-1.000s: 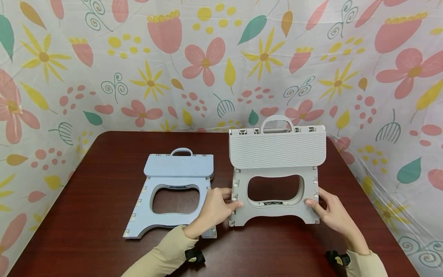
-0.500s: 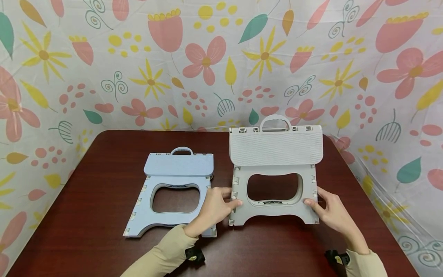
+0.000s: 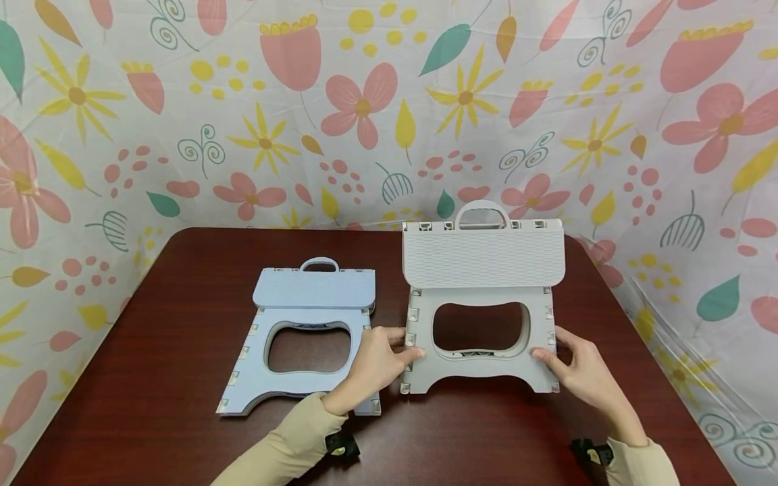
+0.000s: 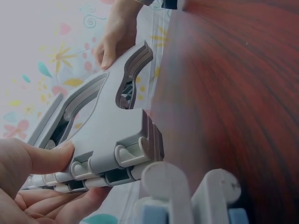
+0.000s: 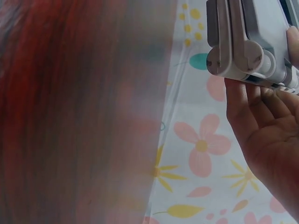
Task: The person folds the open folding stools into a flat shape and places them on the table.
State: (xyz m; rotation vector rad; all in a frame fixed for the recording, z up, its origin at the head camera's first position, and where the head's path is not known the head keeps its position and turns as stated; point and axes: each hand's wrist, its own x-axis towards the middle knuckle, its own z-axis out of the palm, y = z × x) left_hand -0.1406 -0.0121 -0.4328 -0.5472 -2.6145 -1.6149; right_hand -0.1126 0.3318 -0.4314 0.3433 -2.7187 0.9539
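A light grey folding step stool, folded flat with a loop handle on top, is between my two hands at the right half of the table. My left hand grips its lower left edge, thumb on the front and fingers behind. At the lower right edge my right hand holds it the same way. In the left wrist view the hinged side of the grey stool shows close up, and in the right wrist view fingers reach under its edge. A pale blue folding stool lies folded to the left, partly behind my left forearm.
Both stools are on or over a dark red-brown wooden table. A white curtain with printed flowers hangs behind and along the sides. A black strap is around my left wrist.
The grey stool has shifted very slightly left, and its right side has turned a little. Both hands keep their hold. The blue stool has not moved.
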